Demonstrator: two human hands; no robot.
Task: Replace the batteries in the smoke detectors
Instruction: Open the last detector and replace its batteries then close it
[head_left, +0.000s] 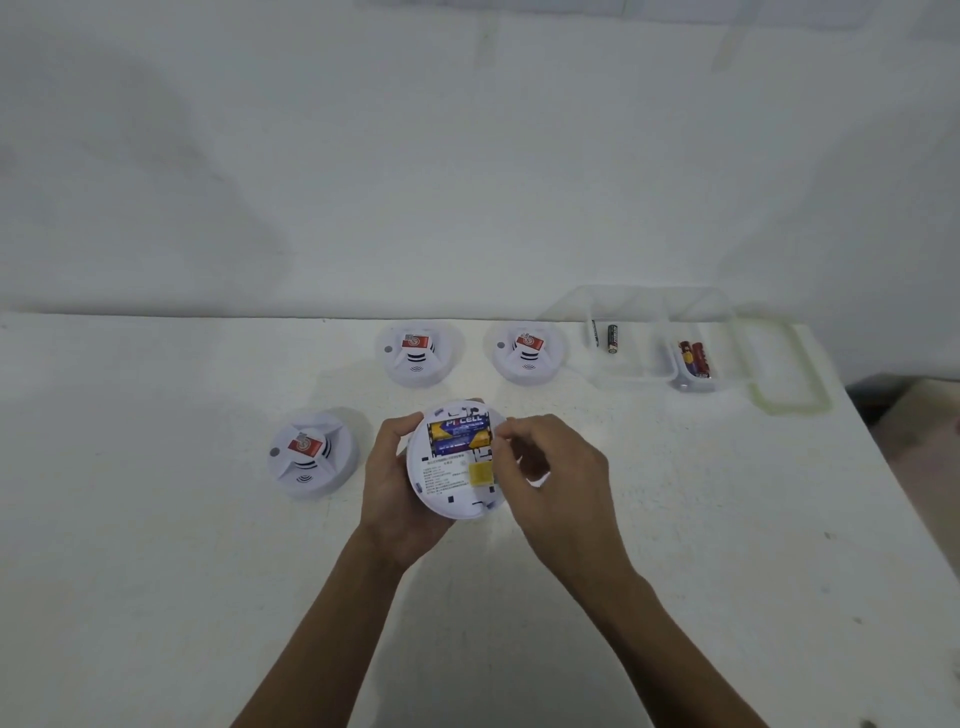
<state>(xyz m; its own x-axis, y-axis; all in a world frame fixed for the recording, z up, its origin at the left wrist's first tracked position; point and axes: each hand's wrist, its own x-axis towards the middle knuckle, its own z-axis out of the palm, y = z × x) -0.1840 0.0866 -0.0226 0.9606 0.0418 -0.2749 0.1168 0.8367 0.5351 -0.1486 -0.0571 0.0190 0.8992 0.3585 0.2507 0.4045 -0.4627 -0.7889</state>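
**Head view: detector held back-up, fingers at the battery bay**

The left hand (395, 483) grips a round white plastic smoke detector (452, 486) by its left rim, thumb over the top edge and fingers curled underneath, and holds it above the white table (156, 519) with its back facing up. In the open bay at the top of that back lie two blue-and-gold cylindrical batteries (460, 431), side by side. Below them sit a printed label and a small yellow sticker.

The right hand (545, 462) is just to the right of the detector, its fingers bent. The fingertips (500, 440) meet the right end of the battery bay. I cannot tell whether they pinch a battery or only touch it.

Three more white detectors stand face-up on the table: one (311, 452) just left of the left hand, and two (418, 353) (527, 353) beyond the held unit. To their right is a clear plastic divided box (649, 376) holding a black battery (613, 339) in one section and red batteries (696, 358) in another. Its green-rimmed clear lid (789, 405) lies just beside it.
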